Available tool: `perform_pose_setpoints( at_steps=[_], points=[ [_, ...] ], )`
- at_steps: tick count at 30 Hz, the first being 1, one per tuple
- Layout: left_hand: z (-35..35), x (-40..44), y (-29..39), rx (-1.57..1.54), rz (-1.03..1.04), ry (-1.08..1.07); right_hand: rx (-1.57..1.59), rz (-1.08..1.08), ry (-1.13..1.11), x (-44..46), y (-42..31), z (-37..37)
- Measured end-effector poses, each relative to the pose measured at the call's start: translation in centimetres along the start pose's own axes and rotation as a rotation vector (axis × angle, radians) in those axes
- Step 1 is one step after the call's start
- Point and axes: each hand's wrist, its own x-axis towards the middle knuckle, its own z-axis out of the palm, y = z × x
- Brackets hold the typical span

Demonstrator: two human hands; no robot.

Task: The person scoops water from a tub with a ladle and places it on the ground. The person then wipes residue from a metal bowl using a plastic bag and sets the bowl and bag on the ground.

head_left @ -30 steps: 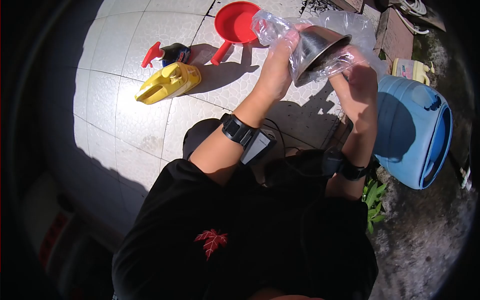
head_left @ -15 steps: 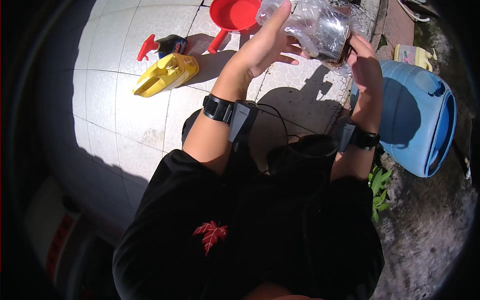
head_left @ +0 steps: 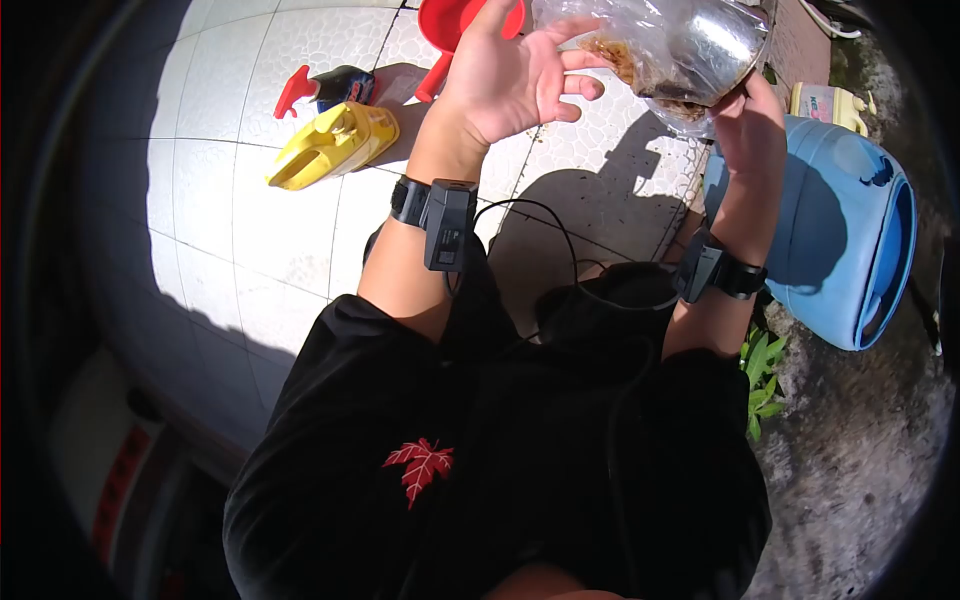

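Observation:
My right hand [head_left: 750, 125] grips the lower rim of a shiny metal can [head_left: 715, 45], which is tilted at the top of the view. A clear plastic bag [head_left: 640, 25] hangs about the can, with wet brown scraps [head_left: 612, 58] clinging to it. Palm up and fingers spread, my left hand [head_left: 515, 80] is beside the bag. Its fingertips reach the bag's brown-stained edge; whether they touch it I cannot tell. Behind my left hand is a red plastic dipper [head_left: 436, 75], partly hidden.
To the left on the pale tiles lie a yellow jug [head_left: 340, 145] and a dark spray bottle [head_left: 340, 90] with a red trigger. At right a blue barrel [head_left: 815, 220] lies on its side, near a cream jug [head_left: 830, 105] and a green plant [head_left: 762, 370].
The metal can and my right hand have moved right. My left hand has shifted left and turned its palm up, its fingers spreading apart. More of the brown scraps shows.

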Motion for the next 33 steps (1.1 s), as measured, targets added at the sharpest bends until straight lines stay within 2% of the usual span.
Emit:
perform_pose_setpoints(
  at_steps=[2, 3, 5, 8, 11, 12, 14, 16, 18, 21, 25, 27, 31, 33],
  points=[
    [-0.1, 0.0, -0.1, 0.001, 0.001, -0.009, -0.040, -0.004, -0.002, 1.3, 0.5, -2.1],
    [-0.1, 0.0, -0.1, 0.001, -0.001, -0.012, -0.289, -0.148, -0.114, 1.8, 0.8, -2.9],
    [-0.2, 0.1, -0.2, 0.002, -0.001, -0.020, -0.539, -0.293, -0.225, 1.7, 1.1, -3.8],
    [-0.4, 0.1, -0.2, 0.000, 0.004, -0.025, -0.228, -0.066, -0.056, -1.3, 0.0, -0.3],
    [-0.7, 0.1, -0.4, -0.001, 0.006, -0.032, -0.025, -0.061, -0.175, 0.1, 1.1, -1.9],
    [-0.9, 0.2, -0.4, 0.003, 0.012, -0.032, -0.242, -0.170, -0.255, 2.3, 2.8, -5.5],
    [-1.2, 0.3, -0.5, 0.005, 0.018, -0.034, -0.462, -0.280, -0.339, 2.9, 3.2, -5.9],
    [-1.5, 0.5, -0.4, 0.026, 0.057, -0.034, -0.372, -0.246, -0.328, 2.4, 3.2, -6.0],
    [-0.8, 0.8, -0.4, 0.212, 0.263, 0.001, -0.211, -0.192, -0.312, 0.3, 2.8, -5.1],
    [1.6, 1.6, 0.6, 0.507, 0.673, 0.199, -0.048, -0.166, -0.322, -2.8, 2.9, -5.3],
    [1.9, 0.7, 2.1, 0.205, 0.536, 0.200, 0.034, -0.170, -0.329, -4.6, 3.0, -5.5],
    [1.8, 0.5, 2.2, 0.407, 0.598, 0.218, 0.041, -0.182, -0.324, -4.5, 2.9, -5.2],
    [2.2, 0.5, 1.6, 0.285, 0.663, 0.259, -0.004, -0.237, -0.303, -2.3, 1.8, -4.4],
    [2.1, 0.3, 1.3, 0.270, 0.608, 0.305, -0.047, -0.259, -0.294, -1.0, 1.2, -4.2]
  ],
)
